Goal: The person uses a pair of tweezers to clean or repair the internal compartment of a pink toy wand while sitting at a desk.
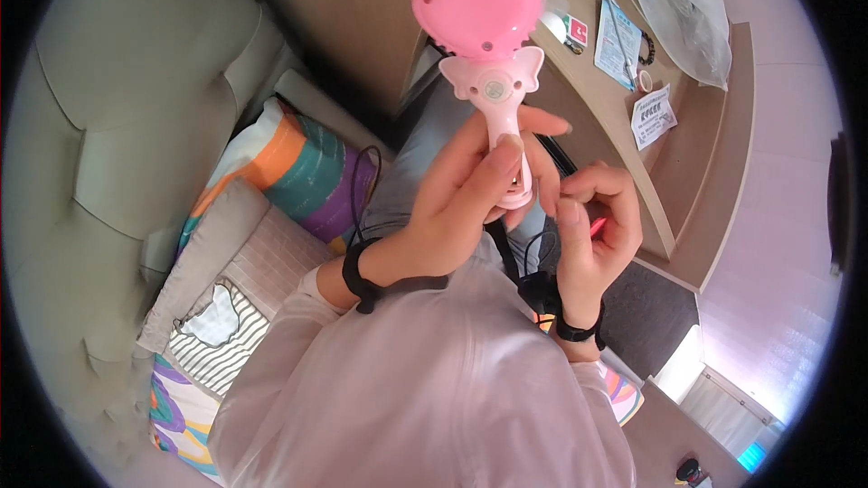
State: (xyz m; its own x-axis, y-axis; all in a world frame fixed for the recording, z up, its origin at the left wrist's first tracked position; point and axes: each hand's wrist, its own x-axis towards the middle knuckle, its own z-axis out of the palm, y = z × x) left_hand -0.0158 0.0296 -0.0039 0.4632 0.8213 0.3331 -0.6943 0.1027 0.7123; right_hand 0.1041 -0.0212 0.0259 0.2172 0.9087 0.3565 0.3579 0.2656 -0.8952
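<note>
The left hand (470,194) grips a pink heart-headed wand (479,11); beside it, the right hand (586,258) curls round a red object (597,227).

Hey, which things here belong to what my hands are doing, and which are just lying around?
In use:
Pink toy wand, held in your left hand
Small pinkish-red piece, in your right hand, mostly hidden

Lying around:
Clear plastic bag
Blue-and-white packet
White paper slip
Dark beaded bracelet
Multicolored cushion
</note>
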